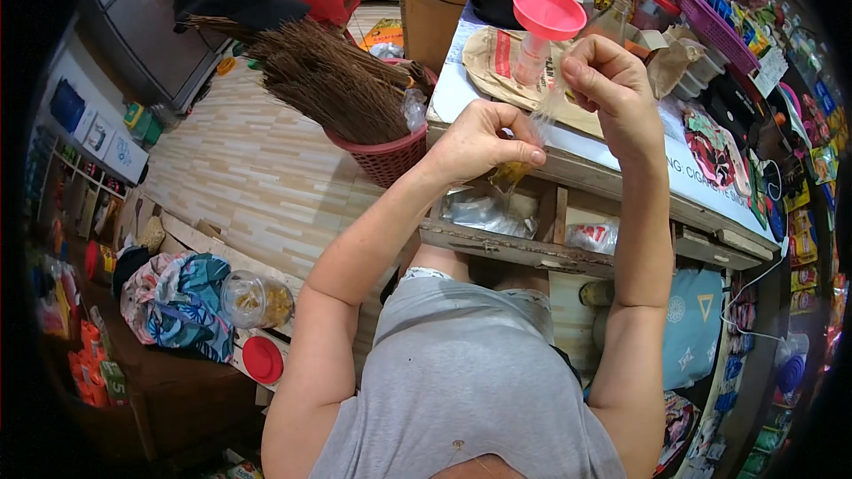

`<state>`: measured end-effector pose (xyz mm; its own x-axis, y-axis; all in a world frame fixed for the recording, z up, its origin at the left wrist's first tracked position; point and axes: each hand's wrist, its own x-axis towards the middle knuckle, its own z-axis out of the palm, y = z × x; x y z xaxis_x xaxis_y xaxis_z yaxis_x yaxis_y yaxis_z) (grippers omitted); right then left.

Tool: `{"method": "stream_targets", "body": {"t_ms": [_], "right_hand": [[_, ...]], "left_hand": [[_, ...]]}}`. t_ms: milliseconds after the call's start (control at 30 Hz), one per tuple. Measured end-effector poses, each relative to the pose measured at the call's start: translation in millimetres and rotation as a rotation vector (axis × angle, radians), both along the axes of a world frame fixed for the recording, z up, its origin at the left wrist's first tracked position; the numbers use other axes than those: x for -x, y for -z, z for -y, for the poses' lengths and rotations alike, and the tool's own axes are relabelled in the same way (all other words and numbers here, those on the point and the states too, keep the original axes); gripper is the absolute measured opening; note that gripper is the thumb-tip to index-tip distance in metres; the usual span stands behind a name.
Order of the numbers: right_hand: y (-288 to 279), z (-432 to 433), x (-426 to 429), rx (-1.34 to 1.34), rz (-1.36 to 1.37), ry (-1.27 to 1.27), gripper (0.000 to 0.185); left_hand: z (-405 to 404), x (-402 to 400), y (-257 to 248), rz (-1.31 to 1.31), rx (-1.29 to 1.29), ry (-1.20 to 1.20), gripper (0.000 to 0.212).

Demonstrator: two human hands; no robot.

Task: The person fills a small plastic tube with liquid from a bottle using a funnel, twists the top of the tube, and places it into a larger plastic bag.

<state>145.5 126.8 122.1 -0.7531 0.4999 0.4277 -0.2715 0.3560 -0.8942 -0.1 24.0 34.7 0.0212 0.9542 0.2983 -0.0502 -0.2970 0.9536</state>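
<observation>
A small clear plastic bag (546, 110) is stretched between my two hands, with some yellow-brown contents (508, 174) at its lower end. My left hand (489, 140) pinches the bag just above those contents. Higher up and to the right, my right hand (609, 76) grips the bag's upper end between thumb and fingers. Behind the bag, a pink plastic funnel (550, 11) sits in the mouth of a small clear bottle (530, 60). That bottle stands on a flattened brown paper bag (484, 56) on the white tabletop (712, 169).
Below my hands an open wooden drawer (492, 246) holds clear plastic bags (489, 213). A red basket (386, 156) with stick brooms (326, 73) stands left of the table. Jars, a purple basket (715, 26) and hanging packets crowd the right. A clear jar (256, 299) lies at lower left.
</observation>
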Motion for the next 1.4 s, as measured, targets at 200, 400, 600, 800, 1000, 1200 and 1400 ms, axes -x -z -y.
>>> {"method": "stream_targets", "body": {"t_ms": [200,400,600,800,1000,1200,1400], "right_hand": [[5,0,-2,0.028,0.023,-0.001,0.016],[14,3,4,-0.084,-0.009,-0.110,0.014],[22,8,2,0.229,-0.054,-0.117,0.015],[29,-6,-9,0.429,-0.255,-0.122,0.016],[38,-5,-3,0.501,-0.312,-0.102,0.014],[31,4,-2,0.427,-0.248,-0.110,0.013],[30,15,-2,0.144,-0.097,0.016,0.018]], "left_hand": [[7,4,-7,-0.085,0.135,0.030,0.016],[10,-6,-28,0.108,-0.098,0.103,0.038],[-2,-13,-17,0.049,-0.097,0.073,0.029],[4,-15,12,-0.080,-0.049,0.051,0.031],[11,-14,25,0.053,-0.024,0.081,0.029],[19,-14,26,0.108,-0.006,0.053,0.025],[24,-11,25,0.036,0.073,-0.034,0.012]]}}
